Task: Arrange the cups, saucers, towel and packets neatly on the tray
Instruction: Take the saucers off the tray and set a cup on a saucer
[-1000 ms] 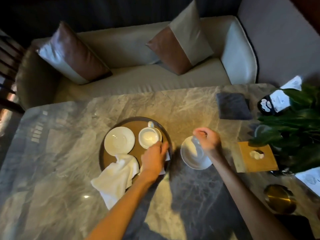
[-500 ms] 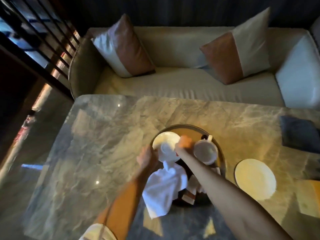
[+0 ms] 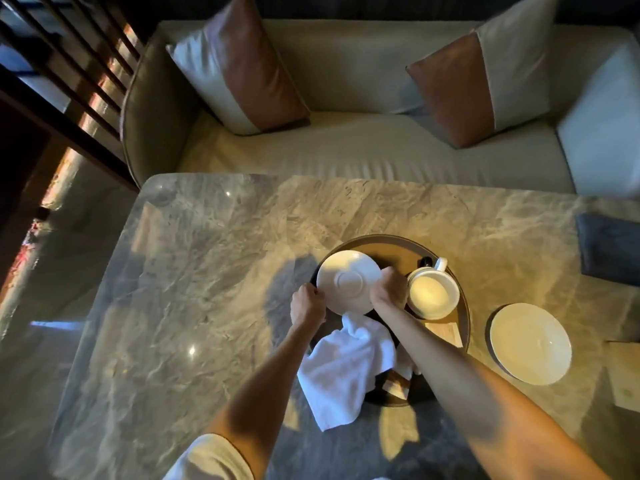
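A round brown tray (image 3: 398,238) sits on the marble table. Over its left part is a white saucer (image 3: 348,282). My left hand (image 3: 308,304) grips the saucer's left edge and my right hand (image 3: 389,289) grips its right edge. A white cup (image 3: 433,295) stands on the tray's right side, handle pointing away from me. A crumpled white towel (image 3: 346,367) hangs over the tray's near-left rim onto the table. Packets (image 3: 446,335) lie on the tray's near side, partly hidden under my right forearm. A second saucer (image 3: 530,342) rests on the table, right of the tray.
A beige sofa (image 3: 346,157) with two cushions runs along the table's far edge. A dark cloth square (image 3: 611,251) lies at the right edge of view, a tan card (image 3: 623,375) below it. A slatted wooden screen (image 3: 69,64) stands to the left.
My view swung left. My right hand left the saucer on the table and came to the tray's saucer. My left hand moved from the packets to that saucer's left edge.
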